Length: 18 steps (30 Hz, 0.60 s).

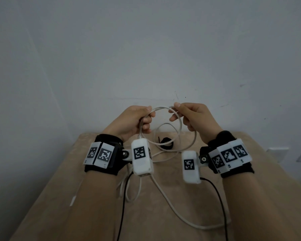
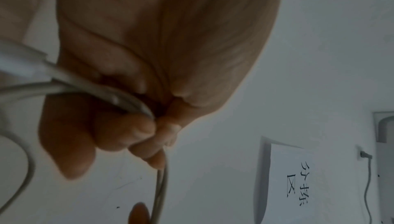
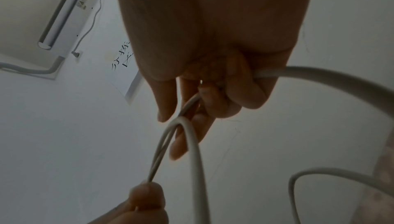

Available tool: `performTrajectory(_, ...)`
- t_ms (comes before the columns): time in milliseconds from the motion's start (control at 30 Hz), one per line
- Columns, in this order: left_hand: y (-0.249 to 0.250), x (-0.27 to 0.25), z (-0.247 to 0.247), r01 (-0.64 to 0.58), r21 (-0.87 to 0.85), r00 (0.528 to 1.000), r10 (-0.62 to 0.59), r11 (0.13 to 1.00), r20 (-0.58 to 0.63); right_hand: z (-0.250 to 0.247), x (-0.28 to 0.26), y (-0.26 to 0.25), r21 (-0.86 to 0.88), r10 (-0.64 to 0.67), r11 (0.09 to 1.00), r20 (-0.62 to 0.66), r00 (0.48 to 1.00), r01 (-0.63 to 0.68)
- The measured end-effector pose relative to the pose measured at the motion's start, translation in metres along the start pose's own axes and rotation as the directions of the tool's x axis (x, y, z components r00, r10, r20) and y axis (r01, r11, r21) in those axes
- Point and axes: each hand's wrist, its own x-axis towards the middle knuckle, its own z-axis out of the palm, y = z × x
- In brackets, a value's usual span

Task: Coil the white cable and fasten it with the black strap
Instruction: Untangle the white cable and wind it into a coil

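Observation:
Both hands are raised above the tan table (image 1: 163,197), holding the white cable (image 1: 180,122) between them. My left hand (image 1: 137,119) grips gathered loops of the cable (image 2: 119,98) in curled fingers. My right hand (image 1: 191,115) pinches a strand of the cable (image 3: 192,104) near the loop's top, and more of it runs through that curled fist. Slack cable hangs down and trails over the table toward me. The black strap (image 1: 166,142) lies on the table under the loop, touched by neither hand.
A pale wall (image 1: 146,49) stands right behind the table's far edge. Thin black leads (image 1: 221,202) run from the wrist cameras across the table toward me. A wall socket plate (image 1: 276,152) shows at the right. A paper sign (image 2: 294,177) hangs on the wall.

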Motion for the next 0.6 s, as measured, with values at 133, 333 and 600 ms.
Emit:
performTrajectory(133, -0.001, 0.000, -0.001, 0.023, 0.019, 1.000, -0.023, 1.000, 0.010, 0.002, 0.000, 0.002, -0.012, -0.008, 1.000, 0.038, 0.999, 0.009)
performTrajectory(333, -0.001, -0.001, 0.001, 0.031, 0.052, 0.999, -0.033, 0.998, 0.040, 0.002, 0.001, 0.003, -0.028, -0.020, 0.999, 0.016, 1.000, 0.020)
performTrajectory(600, 0.002, -0.003, 0.009, 0.003, 0.234, 0.987, -0.040, 0.972, 0.153, 0.010, 0.000, -0.002, -0.100, -0.020, 0.994, 0.116, 0.993, 0.032)
